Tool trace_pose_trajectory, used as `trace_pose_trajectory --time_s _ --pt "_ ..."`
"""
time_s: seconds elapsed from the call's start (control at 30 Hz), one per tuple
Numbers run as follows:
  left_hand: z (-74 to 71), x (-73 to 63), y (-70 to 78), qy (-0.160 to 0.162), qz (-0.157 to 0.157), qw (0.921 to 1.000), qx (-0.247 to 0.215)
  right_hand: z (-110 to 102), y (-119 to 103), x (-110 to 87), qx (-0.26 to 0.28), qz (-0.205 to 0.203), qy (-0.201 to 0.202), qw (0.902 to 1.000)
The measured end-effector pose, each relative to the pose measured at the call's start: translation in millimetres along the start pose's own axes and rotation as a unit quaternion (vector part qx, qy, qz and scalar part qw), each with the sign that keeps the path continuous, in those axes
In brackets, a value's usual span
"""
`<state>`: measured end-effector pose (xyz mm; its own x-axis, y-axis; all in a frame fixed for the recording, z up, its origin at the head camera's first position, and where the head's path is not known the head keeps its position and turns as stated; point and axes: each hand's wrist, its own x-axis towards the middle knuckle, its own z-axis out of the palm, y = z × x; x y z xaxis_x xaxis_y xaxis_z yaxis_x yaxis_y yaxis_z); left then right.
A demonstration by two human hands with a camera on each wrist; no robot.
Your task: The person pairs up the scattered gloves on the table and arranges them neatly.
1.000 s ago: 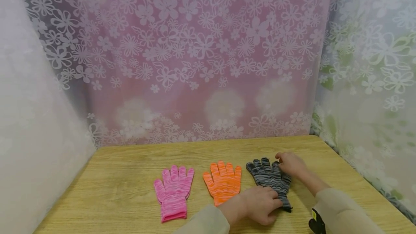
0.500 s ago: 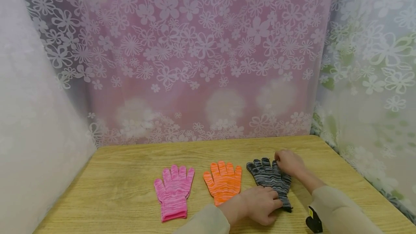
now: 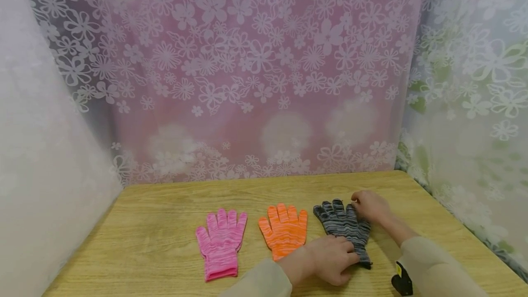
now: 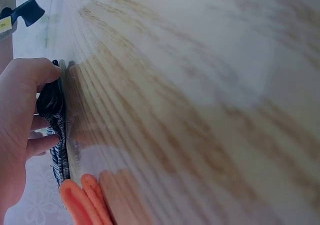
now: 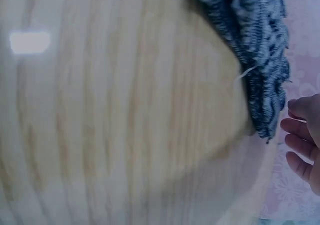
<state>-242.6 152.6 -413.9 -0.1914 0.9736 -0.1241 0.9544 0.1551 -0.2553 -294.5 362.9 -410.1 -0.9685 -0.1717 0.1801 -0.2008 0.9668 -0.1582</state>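
A black-and-grey knit glove [image 3: 343, 223] lies flat on the wooden table, fingers pointing away. My left hand [image 3: 332, 260] rests on its cuff end; in the left wrist view the thumb touches the cuff edge of the dark glove [image 4: 59, 135] while other fingers lie on the knit. At the glove's upper right finger is my right hand [image 3: 371, 207]. The right wrist view shows that hand's loosely bent fingers [image 5: 299, 130] a little apart from the glove tip [image 5: 265, 100], where a loose pale thread sticks out. To the left lies an orange glove [image 3: 284, 228], its cuff partly behind my left forearm.
A pink glove [image 3: 222, 244] lies further left on the wooden table [image 3: 156, 233]. Flowered curtains [image 3: 247, 72] hang behind the table and along both sides. A black wrist device [image 3: 402, 281] sits at my right sleeve.
My right hand closed in on the dark glove's fingertip half a second ago, and has since drawn back slightly to the right. The left hand and the gloves have stayed in place.
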Motion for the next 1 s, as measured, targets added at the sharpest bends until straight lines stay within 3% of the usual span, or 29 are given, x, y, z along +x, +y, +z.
trace_pose_trajectory --time_s 0.17,0.37,0.57,0.67,0.77,0.87,1.0 --pt "-0.5 0.6 0.1 -0.004 0.002 1.0000 -0.001 -7 0 -5.2 0.010 -0.043 -0.008 0.9990" --pt "-1.4 0.3 -0.4 -0.005 0.006 1.0000 0.000 -6 0 -12.6 -0.082 -0.103 -0.026 0.9910" --pt "-0.7 0.6 1.3 -0.004 0.011 0.9999 0.005 -4 2 -17.4 -0.100 -0.115 -0.010 0.9882" --pt "-1.0 0.8 1.8 -0.004 0.010 0.9999 0.008 -7 4 -18.1 -0.069 -0.110 -0.009 0.9914" --pt "-1.6 1.3 2.1 -0.005 0.009 0.9999 0.008 -15 7 -21.0 0.001 -0.086 -0.030 0.9958" --pt "-1.6 1.0 1.8 -0.001 0.009 0.9999 0.010 -23 9 -25.0 0.056 -0.076 -0.067 0.9933" --pt "-1.6 0.6 0.5 0.005 0.006 0.9999 0.013 -29 10 -28.2 0.083 -0.074 -0.114 0.9872"
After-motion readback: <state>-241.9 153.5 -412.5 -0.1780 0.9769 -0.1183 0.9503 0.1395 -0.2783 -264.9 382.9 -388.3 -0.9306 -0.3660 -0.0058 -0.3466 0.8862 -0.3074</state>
